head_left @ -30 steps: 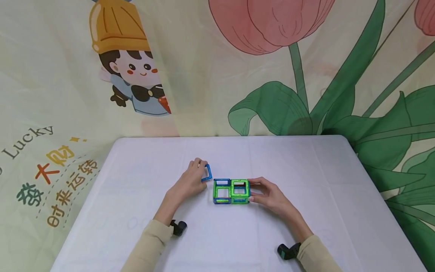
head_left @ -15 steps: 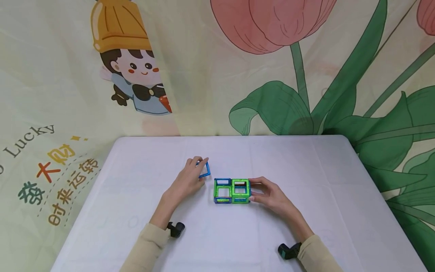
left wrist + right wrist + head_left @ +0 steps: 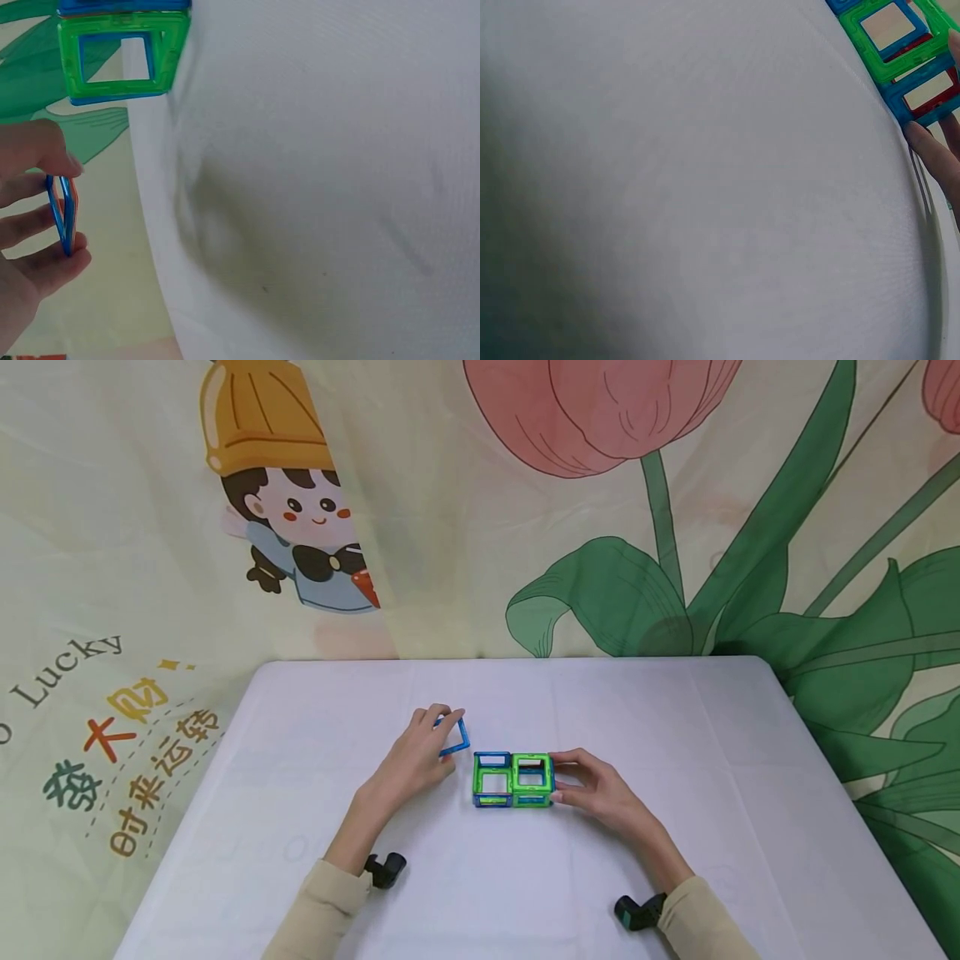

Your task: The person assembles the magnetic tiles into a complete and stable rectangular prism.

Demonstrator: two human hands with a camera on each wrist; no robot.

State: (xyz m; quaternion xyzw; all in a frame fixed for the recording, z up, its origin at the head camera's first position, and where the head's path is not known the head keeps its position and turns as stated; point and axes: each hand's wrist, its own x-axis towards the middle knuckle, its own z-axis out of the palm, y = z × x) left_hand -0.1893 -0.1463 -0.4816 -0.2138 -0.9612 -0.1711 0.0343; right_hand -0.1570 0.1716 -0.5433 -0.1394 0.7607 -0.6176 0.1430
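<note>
My left hand (image 3: 408,760) pinches a blue square magnetic tile (image 3: 455,749) between thumb and fingertips, above the table and left of the built block. Seen nearly edge-on in the left wrist view, the blue tile (image 3: 69,214) also shows a reddish edge. The block of green and blue magnetic tiles (image 3: 513,781) is two cubes side by side; the left one looks uncovered on top, the right one has a green frame there. My right hand (image 3: 603,789) grips the block's right end. Red parts show inside the block (image 3: 877,64) in the right wrist view.
A white-covered table (image 3: 480,893) lies under both hands. Behind it hangs a printed cloth (image 3: 435,527) with flowers and a cartoon figure. A black wrist camera (image 3: 386,870) is on the left wrist, another black camera (image 3: 639,912) on the right.
My left hand drew slightly back from the block and tilted the blue tile, then came a little to the right again. My right hand and the block stay in place.
</note>
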